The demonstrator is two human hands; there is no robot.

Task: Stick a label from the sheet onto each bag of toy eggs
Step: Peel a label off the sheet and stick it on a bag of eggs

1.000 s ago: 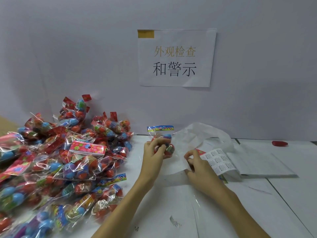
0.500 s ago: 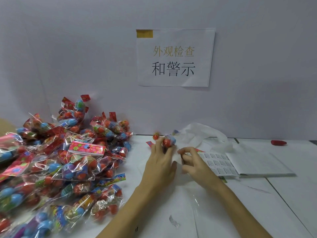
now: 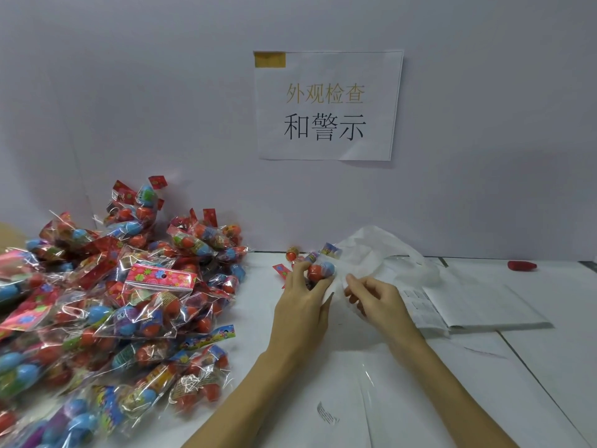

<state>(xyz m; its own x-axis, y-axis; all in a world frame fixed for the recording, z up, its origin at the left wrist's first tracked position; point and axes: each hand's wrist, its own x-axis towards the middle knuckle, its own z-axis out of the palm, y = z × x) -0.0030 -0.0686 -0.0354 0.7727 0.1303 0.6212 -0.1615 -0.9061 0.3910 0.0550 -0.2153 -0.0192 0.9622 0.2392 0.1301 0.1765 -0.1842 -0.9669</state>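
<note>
A bag of toy eggs is being gripped by the curled fingers of the left hand, just above the table near the back wall. The bag is clear, showing a red and a blue egg, with a printed header strip at its top. The fingertips of the right hand are being held pinched together just beside the bag; whether a label is being held between them cannot be told. The label sheet is lying just right of that hand. A pile of similar bags is lying at the left.
</note>
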